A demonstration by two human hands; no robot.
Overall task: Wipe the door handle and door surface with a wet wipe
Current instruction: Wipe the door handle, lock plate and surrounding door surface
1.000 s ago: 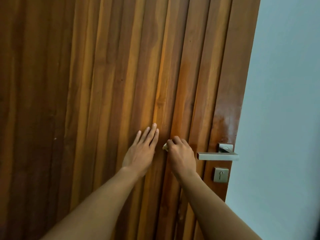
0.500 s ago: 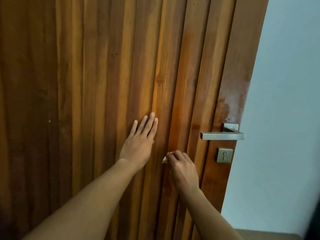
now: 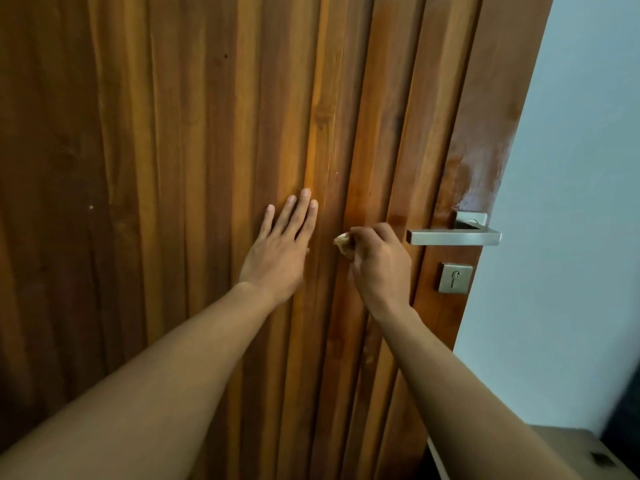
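A tall wooden door with vertical slats fills most of the head view. Its silver lever handle sticks out at the right, with a square keyhole plate just below. My left hand lies flat on the slats, fingers spread and pointing up. To its right my right hand is closed on a crumpled wet wipe, which peeks out at the fingertips and presses against a slat left of the handle. A wet sheen shows on the wood above the handle.
A pale blue-grey wall runs along the door's right edge. A beige box-like object sits at the bottom right corner, below my right forearm.
My right hand with the wipe has moved up the slat from below handle height to about level with the handle. My left hand stays flat on the door.
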